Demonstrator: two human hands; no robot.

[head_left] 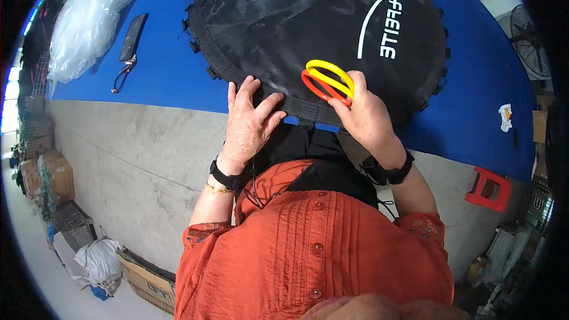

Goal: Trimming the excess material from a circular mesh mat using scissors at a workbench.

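Observation:
A large round black mesh mat (284, 29) with a white printed mark and short tabs around its stitched rim lies before me. My left hand (248, 120) rests on the near rim, fingers spread and thumb at the edge. Over the mat's near right part, my right hand (366, 112) is closed on a scissors-like tool with one yellow and one red loop (325, 71). Thumb and forefinger press on the right ends of the loops. No blade shows; the rest of the tool is hidden by the hand.
The mat lies on a blue table (178, 74). Left of it are a dark phone (133, 37) with a strap and clear plastic sheeting (92, 21). A small white wrapper (505, 117) lies at right. A red stool (489, 189) and a fan (529, 40) stand beyond.

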